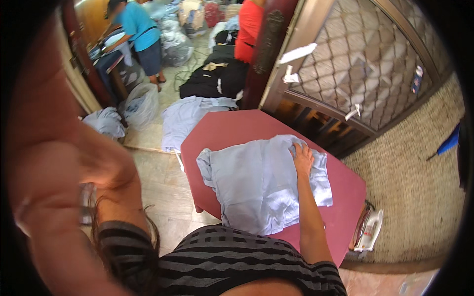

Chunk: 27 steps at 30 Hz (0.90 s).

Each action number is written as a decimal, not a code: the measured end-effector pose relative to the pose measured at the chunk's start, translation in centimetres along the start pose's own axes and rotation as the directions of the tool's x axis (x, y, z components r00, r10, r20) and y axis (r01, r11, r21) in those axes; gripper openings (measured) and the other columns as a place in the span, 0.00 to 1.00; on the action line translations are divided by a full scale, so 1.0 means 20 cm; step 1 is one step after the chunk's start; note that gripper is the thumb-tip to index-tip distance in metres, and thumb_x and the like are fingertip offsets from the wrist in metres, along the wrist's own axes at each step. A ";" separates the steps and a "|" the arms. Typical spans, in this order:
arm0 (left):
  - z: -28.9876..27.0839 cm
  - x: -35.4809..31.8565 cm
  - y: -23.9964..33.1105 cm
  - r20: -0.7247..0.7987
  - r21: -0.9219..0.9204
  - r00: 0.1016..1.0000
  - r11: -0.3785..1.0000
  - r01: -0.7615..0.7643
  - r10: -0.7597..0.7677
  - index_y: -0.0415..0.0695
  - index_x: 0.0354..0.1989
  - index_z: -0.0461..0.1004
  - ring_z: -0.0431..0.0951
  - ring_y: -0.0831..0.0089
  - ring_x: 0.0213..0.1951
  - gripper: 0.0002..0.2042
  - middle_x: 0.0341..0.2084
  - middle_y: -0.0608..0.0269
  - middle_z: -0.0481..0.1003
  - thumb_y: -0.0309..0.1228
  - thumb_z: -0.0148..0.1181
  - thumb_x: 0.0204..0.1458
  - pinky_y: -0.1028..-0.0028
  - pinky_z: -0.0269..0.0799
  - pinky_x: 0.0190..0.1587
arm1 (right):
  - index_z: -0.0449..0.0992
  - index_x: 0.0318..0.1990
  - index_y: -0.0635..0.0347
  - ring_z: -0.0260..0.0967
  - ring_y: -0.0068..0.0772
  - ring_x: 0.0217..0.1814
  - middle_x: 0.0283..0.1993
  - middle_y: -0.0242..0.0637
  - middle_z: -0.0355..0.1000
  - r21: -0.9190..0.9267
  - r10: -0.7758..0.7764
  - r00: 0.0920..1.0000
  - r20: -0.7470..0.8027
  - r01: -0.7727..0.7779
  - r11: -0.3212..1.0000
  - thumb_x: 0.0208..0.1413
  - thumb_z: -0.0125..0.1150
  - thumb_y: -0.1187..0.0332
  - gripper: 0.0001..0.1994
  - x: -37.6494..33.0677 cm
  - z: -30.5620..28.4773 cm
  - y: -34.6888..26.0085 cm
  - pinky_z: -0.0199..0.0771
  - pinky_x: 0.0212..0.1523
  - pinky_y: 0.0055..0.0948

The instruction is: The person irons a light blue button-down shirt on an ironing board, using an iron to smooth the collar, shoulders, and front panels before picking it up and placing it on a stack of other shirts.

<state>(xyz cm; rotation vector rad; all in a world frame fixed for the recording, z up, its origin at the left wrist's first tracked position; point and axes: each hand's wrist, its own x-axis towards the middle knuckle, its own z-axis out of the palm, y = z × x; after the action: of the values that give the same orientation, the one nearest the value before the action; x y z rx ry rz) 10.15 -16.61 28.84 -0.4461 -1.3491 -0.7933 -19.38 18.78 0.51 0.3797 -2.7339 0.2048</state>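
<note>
A light blue-grey garment point(254, 182), perhaps a shirt, lies spread over the maroon padded top of an ironing board point(224, 124). Its surface shows light creases, and one end bunches near the far right. My right hand point(302, 160) rests on that end, fingers extended over the cloth. Raised close to the camera, my left hand point(54, 148) fills the left side of the picture. It is large and blurred, so its finger pose and anything in it are unclear. It is away from the garment.
A clothes iron point(371, 232) sits at the board's right end. Beside the board stands a grille door point(365, 59). Beyond are folded blue cloth point(190, 116), a black clothing pile point(212, 81), a plastic bag point(142, 106) and two people, one in turquoise point(140, 27), one in red point(248, 29).
</note>
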 end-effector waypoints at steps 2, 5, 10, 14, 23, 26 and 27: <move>-0.03 0.20 0.17 0.070 0.077 0.996 0.995 -0.066 0.061 0.43 0.60 0.66 0.71 0.64 0.52 0.26 0.52 0.55 0.71 0.43 0.56 0.56 0.67 0.64 0.56 | 0.71 0.60 0.35 0.58 0.45 0.66 0.66 0.34 0.62 0.113 -0.030 0.999 0.025 0.027 0.993 0.58 0.56 0.45 0.23 0.06 -0.02 -0.23 0.59 0.61 0.50; -0.03 0.00 -0.02 0.027 0.017 0.999 0.999 0.028 -0.029 0.43 0.60 0.66 0.71 0.65 0.52 0.25 0.52 0.56 0.71 0.41 0.56 0.56 0.67 0.64 0.56 | 0.72 0.59 0.35 0.58 0.44 0.66 0.66 0.35 0.62 0.017 0.030 0.998 0.053 -0.031 0.999 0.57 0.58 0.46 0.23 0.02 -0.03 -0.05 0.58 0.62 0.49; -0.04 0.02 0.00 0.069 0.032 0.997 0.999 0.039 -0.041 0.42 0.60 0.67 0.72 0.65 0.52 0.24 0.52 0.57 0.72 0.39 0.55 0.57 0.68 0.65 0.55 | 0.73 0.57 0.38 0.58 0.45 0.66 0.66 0.36 0.62 0.100 -0.013 1.000 -0.004 0.013 0.995 0.57 0.60 0.49 0.21 0.02 -0.04 -0.11 0.57 0.62 0.50; -0.01 0.00 0.01 0.091 0.032 0.995 0.999 0.038 -0.041 0.42 0.60 0.67 0.72 0.66 0.52 0.23 0.52 0.57 0.72 0.38 0.55 0.58 0.69 0.65 0.55 | 0.74 0.55 0.40 0.57 0.48 0.66 0.65 0.39 0.62 0.151 -0.013 0.999 -0.043 0.019 0.988 0.55 0.62 0.52 0.20 0.03 -0.04 -0.07 0.56 0.61 0.51; 0.04 0.05 0.05 0.094 0.115 0.990 0.989 0.093 -0.104 0.41 0.60 0.68 0.73 0.67 0.52 0.21 0.52 0.59 0.73 0.34 0.53 0.59 0.70 0.66 0.55 | 0.80 0.46 0.47 0.69 0.47 0.56 0.55 0.38 0.72 0.282 -0.035 0.999 0.020 0.028 0.959 0.55 0.62 0.62 0.11 0.10 -0.07 0.07 0.71 0.52 0.43; 0.15 -0.10 -0.06 0.226 0.194 0.913 0.934 0.300 -0.340 0.41 0.60 0.68 0.73 0.68 0.52 0.20 0.52 0.60 0.74 0.33 0.53 0.60 0.70 0.66 0.55 | 0.82 0.38 0.52 0.74 0.47 0.49 0.46 0.43 0.77 0.676 -0.079 0.995 -0.067 0.104 0.730 0.56 0.61 0.69 0.06 0.17 -0.24 0.23 0.74 0.50 0.38; 0.14 -0.20 -0.10 0.304 0.284 0.835 0.880 0.379 -0.458 0.41 0.60 0.69 0.73 0.68 0.52 0.20 0.52 0.60 0.74 0.33 0.53 0.60 0.70 0.67 0.55 | 0.82 0.39 0.54 0.75 0.43 0.48 0.42 0.41 0.78 0.748 -0.078 0.993 -0.085 0.116 0.654 0.56 0.61 0.71 0.05 0.18 -0.36 0.14 0.73 0.50 0.34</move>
<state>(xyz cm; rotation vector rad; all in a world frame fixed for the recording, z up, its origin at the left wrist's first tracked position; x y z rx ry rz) 6.65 -15.03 25.29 -0.1191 -1.9019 -0.9424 -20.90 21.91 8.33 0.7210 -2.4303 1.3291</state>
